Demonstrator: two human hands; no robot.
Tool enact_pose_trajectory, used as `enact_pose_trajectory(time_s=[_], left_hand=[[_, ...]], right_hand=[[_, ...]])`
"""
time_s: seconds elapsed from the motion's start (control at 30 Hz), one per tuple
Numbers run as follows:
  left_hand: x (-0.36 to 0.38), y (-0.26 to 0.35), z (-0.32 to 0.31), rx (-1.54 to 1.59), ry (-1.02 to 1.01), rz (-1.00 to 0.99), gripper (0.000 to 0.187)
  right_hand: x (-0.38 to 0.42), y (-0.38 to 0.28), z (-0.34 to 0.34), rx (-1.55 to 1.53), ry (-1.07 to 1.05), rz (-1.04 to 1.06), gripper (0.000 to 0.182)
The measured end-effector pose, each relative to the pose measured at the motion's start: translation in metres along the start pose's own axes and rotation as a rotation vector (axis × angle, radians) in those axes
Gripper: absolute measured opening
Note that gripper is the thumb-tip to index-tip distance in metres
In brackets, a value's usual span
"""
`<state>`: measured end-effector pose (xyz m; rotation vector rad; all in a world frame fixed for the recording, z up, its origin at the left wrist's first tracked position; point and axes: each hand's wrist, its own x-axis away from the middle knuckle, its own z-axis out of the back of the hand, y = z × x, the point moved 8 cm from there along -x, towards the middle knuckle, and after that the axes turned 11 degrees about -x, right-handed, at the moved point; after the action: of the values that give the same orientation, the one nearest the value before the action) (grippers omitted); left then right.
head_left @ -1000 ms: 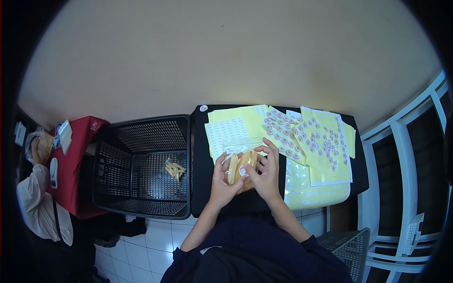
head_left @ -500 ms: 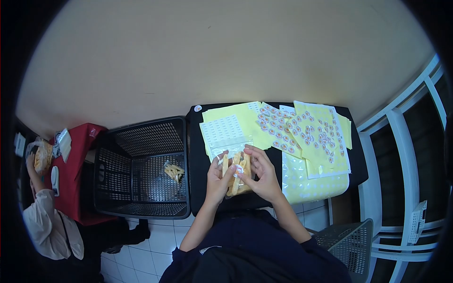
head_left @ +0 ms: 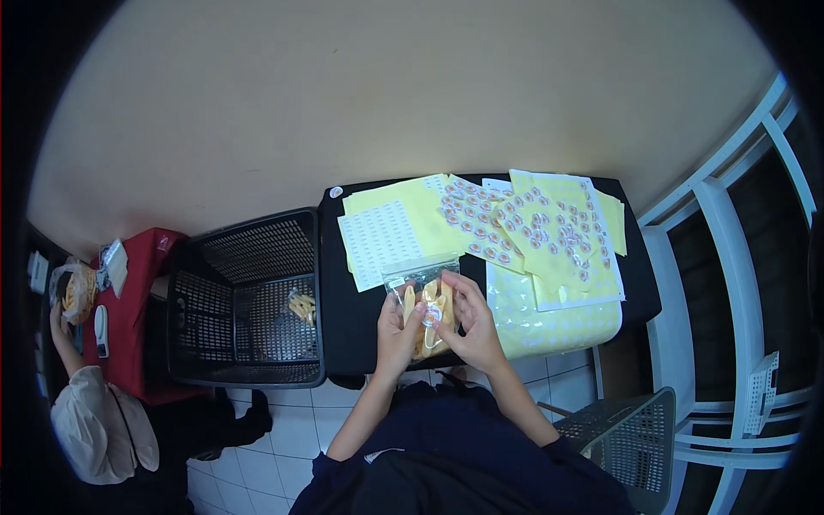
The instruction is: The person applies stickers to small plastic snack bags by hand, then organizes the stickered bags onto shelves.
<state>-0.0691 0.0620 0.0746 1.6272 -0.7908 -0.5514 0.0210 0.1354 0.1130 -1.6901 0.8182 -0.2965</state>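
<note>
Between my hands is a clear zip bag (head_left: 435,292) of pale yellow snack sticks, its zip edge pointing away from me. A round sticker (head_left: 433,315) sits on the front of the bag. My left hand (head_left: 397,330) grips the bag's left side, thumb on the front near the sticker. My right hand (head_left: 474,328) grips the right side, its thumb at the sticker's lower edge. Beyond the bag lie a sheet of small printed labels (head_left: 378,236) and yellow sheets of round stickers (head_left: 562,227) on the black-covered table (head_left: 348,330).
A black plastic basket (head_left: 245,373) on the left holds a bag of snack sticks (head_left: 301,306). A co-worker (head_left: 103,421) handles a snack bag (head_left: 79,292) beside a red-covered table (head_left: 129,318). A grey basket (head_left: 631,438) stands at lower right.
The view has shifted, so the table, sheets and black basket appear further left. My hands keep their hold on the bag, thumbs still by the sticker.
</note>
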Motion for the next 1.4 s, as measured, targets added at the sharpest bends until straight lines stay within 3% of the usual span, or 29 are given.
enact_pose_trajectory(time_s=[0.2, 0.4, 0.5, 0.73, 0.9, 1.17, 1.33, 1.4], left_hand=[[0.008, 0.001, -0.03, 0.008, -0.012, -0.029, 0.036], [0.028, -0.021, -0.058, 0.089, -0.041, 0.036, 0.031], [0.041, -0.037, -0.061, 0.058, 0.015, 0.022, 0.024], [0.078, -0.056, -0.095, 0.044, -0.32, 0.114, 0.026], [0.134, -0.061, -0.111, -0.016, -0.678, 0.102, 0.054], [0.243, -0.112, -0.103, -0.021, -0.843, 0.379, 0.052], [0.318, -0.12, -0.135, -0.134, -1.148, 0.335, 0.052], [0.347, -0.119, -0.152, -0.167, -1.26, 0.295, 0.052]], right_hand=[[0.018, -0.014, 0.029, 0.011, -0.002, 0.018, 0.066], [0.051, 0.002, 0.061, -0.106, 0.129, -0.25, 0.072], [0.068, -0.006, 0.068, -0.014, 0.164, -0.226, 0.073], [0.142, -0.024, 0.08, 0.15, 0.425, -0.135, 0.069], [0.222, -0.019, 0.074, 0.039, 0.656, -0.074, 0.062], [0.38, 0.008, 0.033, 0.054, 0.983, -0.109, 0.051], [0.469, -0.006, 0.019, 0.045, 1.15, -0.131, 0.046], [0.497, -0.013, 0.021, 0.089, 1.193, -0.029, 0.043]])
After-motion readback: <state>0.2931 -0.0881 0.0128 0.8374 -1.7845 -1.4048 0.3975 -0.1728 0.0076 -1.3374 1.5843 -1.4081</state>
